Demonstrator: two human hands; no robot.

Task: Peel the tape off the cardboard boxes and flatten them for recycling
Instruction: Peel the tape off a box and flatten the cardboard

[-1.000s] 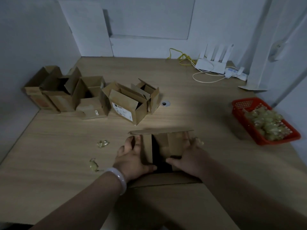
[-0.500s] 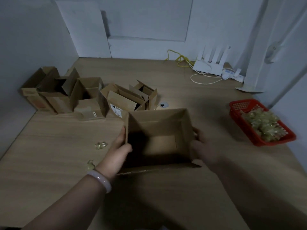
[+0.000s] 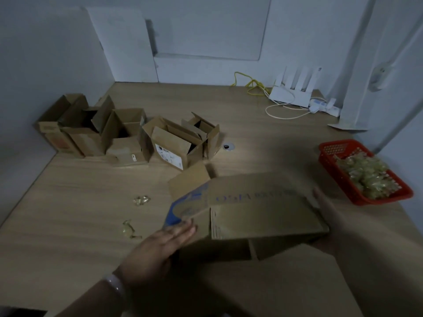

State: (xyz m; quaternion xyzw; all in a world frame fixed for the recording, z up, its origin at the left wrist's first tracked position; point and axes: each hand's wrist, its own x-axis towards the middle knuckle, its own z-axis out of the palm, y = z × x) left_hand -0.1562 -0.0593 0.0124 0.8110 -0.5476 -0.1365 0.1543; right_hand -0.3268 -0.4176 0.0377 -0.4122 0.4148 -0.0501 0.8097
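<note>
A brown cardboard box [image 3: 256, 209] with blue print lies collapsed and tilted on the wooden table [image 3: 75, 202] in front of me, one flap sticking up at its far left. My left hand [image 3: 160, 245] presses flat with straight fingers on the box's near left flap. My right hand [image 3: 329, 216] is at the box's right end, fingers along the side; its grip is partly hidden. A flattened cardboard sheet [image 3: 286, 284] lies under the box, close to me.
Several open cardboard boxes [image 3: 128, 136] stand in a row at the far left. A red basket [image 3: 336, 154] of crumpled tape sits at the right. Two tape scraps [image 3: 142, 200] lie left of my hands. A white router [image 3: 290, 92] and cables sit at the back.
The box stood open between my hands half a second ago; now it is turned over and pushed down, printed side up. My left hand moved from its left wall onto its near flap.
</note>
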